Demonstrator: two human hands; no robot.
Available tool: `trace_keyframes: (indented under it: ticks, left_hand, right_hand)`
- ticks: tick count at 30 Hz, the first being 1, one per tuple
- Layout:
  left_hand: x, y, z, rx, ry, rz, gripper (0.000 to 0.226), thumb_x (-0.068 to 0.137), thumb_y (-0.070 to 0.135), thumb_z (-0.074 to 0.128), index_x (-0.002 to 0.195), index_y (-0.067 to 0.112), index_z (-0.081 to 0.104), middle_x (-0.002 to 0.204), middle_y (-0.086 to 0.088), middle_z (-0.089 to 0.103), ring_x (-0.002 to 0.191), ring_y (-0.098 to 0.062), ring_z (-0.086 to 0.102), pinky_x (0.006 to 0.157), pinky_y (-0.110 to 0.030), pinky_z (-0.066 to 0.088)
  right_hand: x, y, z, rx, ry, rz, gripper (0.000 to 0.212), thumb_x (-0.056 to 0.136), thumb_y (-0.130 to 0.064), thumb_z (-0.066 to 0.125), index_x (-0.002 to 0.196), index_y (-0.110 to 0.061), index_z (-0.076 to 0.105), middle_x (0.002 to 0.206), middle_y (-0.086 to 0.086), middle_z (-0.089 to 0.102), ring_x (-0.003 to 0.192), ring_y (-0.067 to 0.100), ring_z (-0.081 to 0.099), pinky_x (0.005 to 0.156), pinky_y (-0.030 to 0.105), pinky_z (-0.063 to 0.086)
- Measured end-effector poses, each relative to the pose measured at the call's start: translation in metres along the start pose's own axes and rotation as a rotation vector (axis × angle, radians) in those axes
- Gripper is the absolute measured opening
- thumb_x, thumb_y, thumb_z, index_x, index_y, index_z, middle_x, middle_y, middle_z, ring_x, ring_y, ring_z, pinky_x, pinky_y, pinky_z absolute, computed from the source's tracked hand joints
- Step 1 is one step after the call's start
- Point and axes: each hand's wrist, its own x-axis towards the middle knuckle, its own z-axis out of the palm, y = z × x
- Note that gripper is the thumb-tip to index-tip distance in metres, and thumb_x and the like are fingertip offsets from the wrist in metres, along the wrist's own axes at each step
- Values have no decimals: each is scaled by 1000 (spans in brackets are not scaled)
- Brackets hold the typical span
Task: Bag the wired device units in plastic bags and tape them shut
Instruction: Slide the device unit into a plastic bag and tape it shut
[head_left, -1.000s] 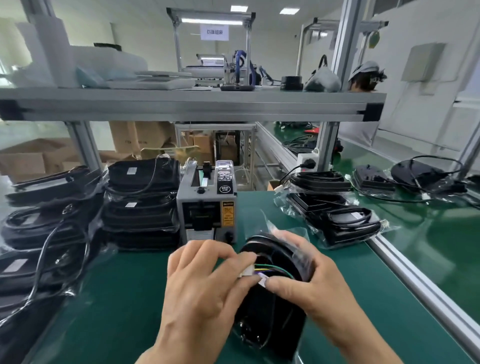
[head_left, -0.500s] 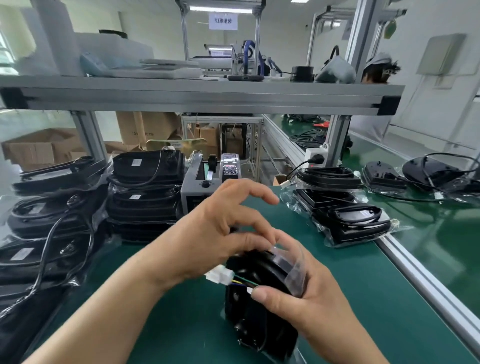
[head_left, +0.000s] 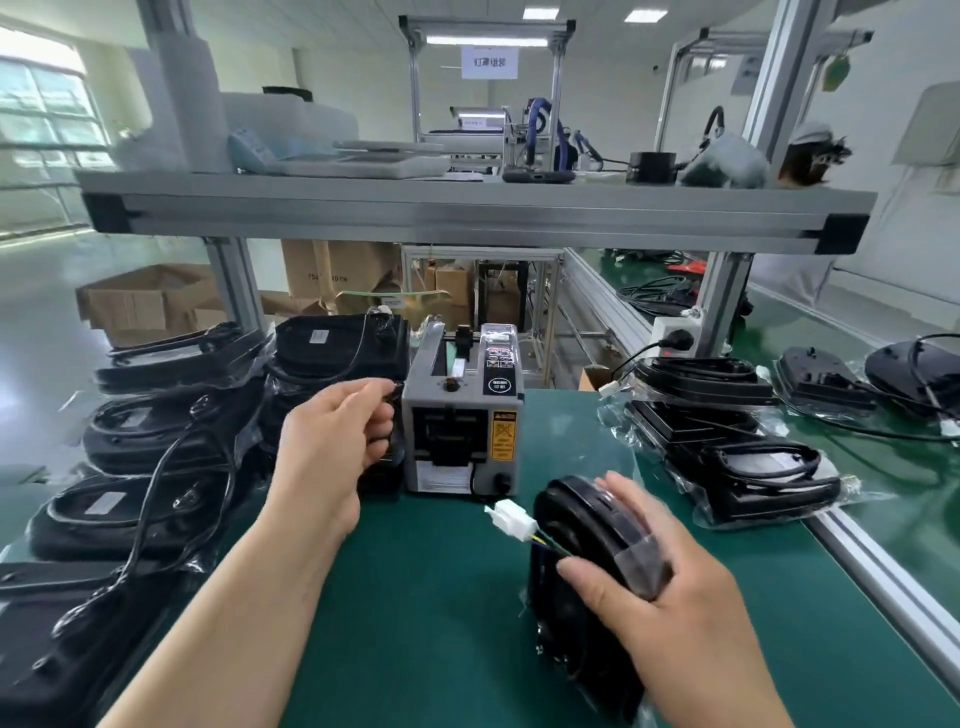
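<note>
A black wired device unit (head_left: 571, 629) stands on edge on the green mat, inside a clear plastic bag (head_left: 641, 564). My right hand (head_left: 675, 618) grips it from above, with fingers over the folded bag top and the thumb on the near side. Its white connector (head_left: 511, 515) sticks out to the left on coloured wires. My left hand (head_left: 332, 441) hovers just left of the grey tape dispenser (head_left: 462, 415). Its fingers are curled, and I see nothing in them.
Bagged black units are stacked at the left (head_left: 156, 441) and lie at the right (head_left: 753, 467). Unbagged units with cables (head_left: 826, 382) lie beyond the aluminium rail (head_left: 883, 566). A shelf beam (head_left: 467, 218) runs overhead, and cardboard boxes (head_left: 150, 301) stand behind.
My left hand let go of the connector and moved up and left to the dispenser's side. My right hand keeps hold of the bagged unit, which now sits further right.
</note>
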Motion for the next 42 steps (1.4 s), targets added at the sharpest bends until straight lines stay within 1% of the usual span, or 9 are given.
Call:
trace_keyframes:
  ticks: [6, 9, 16, 22, 28, 30, 33, 37, 42]
  left_hand:
    - [22, -58, 18, -63, -8, -463, 9, 87, 17, 74, 81, 14, 69, 59, 5, 64, 43, -3, 51, 38, -17, 40]
    - [32, -64, 33, -113, -6, -564, 14, 90, 18, 71, 79, 11, 66, 50, 7, 61, 38, -1, 50, 36, -14, 37]
    - [40, -68, 52, -120, 69, -585, 15, 91, 20, 71, 80, 12, 66, 49, 7, 62, 35, -1, 53, 35, -14, 36]
    - [43, -66, 66, -185, 158, -567, 11, 89, 15, 72, 83, 9, 66, 55, 3, 65, 38, -3, 57, 37, -15, 38]
    - [37, -64, 77, -272, 282, -487, 19, 84, 6, 67, 68, 10, 58, 38, 6, 54, 30, -3, 46, 34, -13, 32]
    - [26, -57, 71, -256, 221, -433, 18, 83, 7, 67, 68, 13, 58, 43, 7, 53, 35, -4, 44, 38, -17, 34]
    - [-7, -37, 49, -243, -61, -329, 21, 86, 12, 70, 69, 17, 58, 55, 6, 51, 42, -5, 44, 44, -18, 38]
    - [-68, 2, 20, -156, -521, -144, 19, 69, 32, 80, 67, 16, 70, 63, 0, 56, 53, -10, 48, 51, -19, 46]
    - [-98, 18, 28, 153, -565, 6, 18, 70, 29, 86, 71, 15, 75, 71, -5, 67, 67, -13, 57, 66, -18, 50]
  right_hand:
    - [-1, 3, 8, -47, -36, -52, 69, 62, -19, 91, 120, -43, 62, 93, -48, 62, 85, -24, 60, 70, -8, 37]
    - [0, 4, 7, -5, -46, -38, 70, 55, -35, 86, 119, -45, 60, 90, -42, 66, 83, -19, 64, 70, -7, 39]
    - [4, 7, 2, 56, -50, -4, 65, 58, -34, 86, 117, -48, 60, 84, -19, 76, 81, -3, 71, 69, -1, 43]
    - [2, 6, 3, 51, -47, -18, 66, 57, -39, 84, 115, -53, 57, 85, -27, 73, 82, -10, 68, 69, -1, 45]
    - [0, 2, 5, 0, -77, -77, 67, 69, -17, 88, 98, -71, 59, 83, -24, 74, 77, -4, 70, 63, 1, 47]
    - [0, 1, 5, -10, -84, -84, 64, 69, -17, 89, 102, -66, 61, 84, -24, 74, 76, -3, 70, 65, 2, 47]
    - [-1, 1, 4, -6, -89, -103, 62, 68, -14, 90, 105, -56, 62, 87, -30, 73, 79, -9, 69, 66, -2, 44]
    - [0, -1, 5, -58, -75, -153, 75, 68, -10, 89, 96, -73, 58, 86, -35, 69, 79, -15, 64, 65, -3, 42]
    - [-3, -1, 8, -93, -95, -198, 66, 69, -19, 87, 103, -68, 59, 91, -28, 71, 81, -7, 66, 68, 2, 46]
